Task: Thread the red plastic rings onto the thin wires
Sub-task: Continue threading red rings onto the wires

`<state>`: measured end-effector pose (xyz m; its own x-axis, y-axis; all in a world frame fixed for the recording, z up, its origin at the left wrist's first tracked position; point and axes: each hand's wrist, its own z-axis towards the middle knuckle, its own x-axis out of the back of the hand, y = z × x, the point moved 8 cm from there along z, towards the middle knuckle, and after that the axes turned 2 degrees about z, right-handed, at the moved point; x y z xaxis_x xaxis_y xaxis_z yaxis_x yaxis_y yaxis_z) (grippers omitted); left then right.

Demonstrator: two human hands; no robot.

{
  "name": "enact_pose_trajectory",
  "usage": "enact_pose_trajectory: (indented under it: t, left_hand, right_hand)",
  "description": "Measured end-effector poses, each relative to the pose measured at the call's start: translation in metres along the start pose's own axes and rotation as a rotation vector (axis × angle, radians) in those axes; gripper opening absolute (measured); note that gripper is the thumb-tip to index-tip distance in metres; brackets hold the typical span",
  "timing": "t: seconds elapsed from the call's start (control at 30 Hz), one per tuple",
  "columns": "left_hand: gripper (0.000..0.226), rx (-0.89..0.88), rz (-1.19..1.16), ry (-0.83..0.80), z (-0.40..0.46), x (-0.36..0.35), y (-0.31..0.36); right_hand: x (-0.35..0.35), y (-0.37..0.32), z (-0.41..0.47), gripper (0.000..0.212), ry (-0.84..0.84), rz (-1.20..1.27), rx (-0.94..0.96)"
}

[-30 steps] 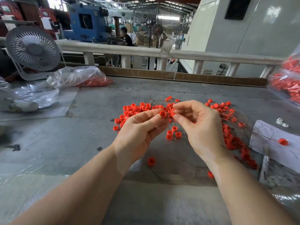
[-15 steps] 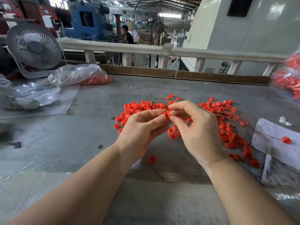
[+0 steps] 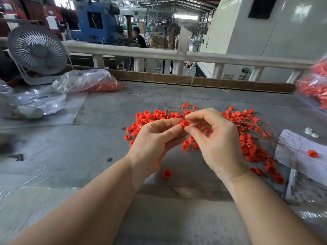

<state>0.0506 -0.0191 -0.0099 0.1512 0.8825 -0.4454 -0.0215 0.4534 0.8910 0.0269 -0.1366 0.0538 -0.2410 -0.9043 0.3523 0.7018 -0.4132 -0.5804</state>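
Observation:
My left hand (image 3: 155, 138) and my right hand (image 3: 215, 138) meet above the grey table (image 3: 70, 156). Between their fingertips sits one red plastic ring (image 3: 184, 123), pinched from both sides by thumbs and forefingers. Behind and under the hands lies a heap of loose red rings (image 3: 152, 117). To the right, thin wires (image 3: 254, 126) fan out with red rings threaded on them (image 3: 251, 147). A single ring (image 3: 166, 174) lies alone near my left wrist. Whether a wire runs through the pinched ring cannot be made out.
A white paper sheet (image 3: 297, 149) with one red ring (image 3: 312, 153) lies at right. Plastic bags of red rings sit at back left (image 3: 92, 82) and far right (image 3: 315, 85). A grey fan (image 3: 37, 50) stands back left. A loose wire loop (image 3: 185, 191) lies near me.
My right hand closed in on the ring that the left fingertips held up, and now both hands pinch it. The view shifted slightly.

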Motion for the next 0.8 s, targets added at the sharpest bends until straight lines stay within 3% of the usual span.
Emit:
enact_pose_trajectory:
  t: [0.23,0.6,0.8]
  left_hand:
    - [0.029,-0.019,-0.021,0.005,0.001,0.001,0.001]
    - [0.031,-0.054,0.010,0.030,-0.001,0.001,0.004]
    - [0.028,-0.061,0.001,0.018,-0.001,0.001,0.005]
  right_hand:
    - [0.000,0.002,0.000,0.004,-0.012,-0.050,-0.034]
    - [-0.001,-0.008,-0.001,0.003,-0.004,-0.168,0.111]
    - [-0.001,-0.005,-0.001,0.004,-0.010,-0.113,0.091]
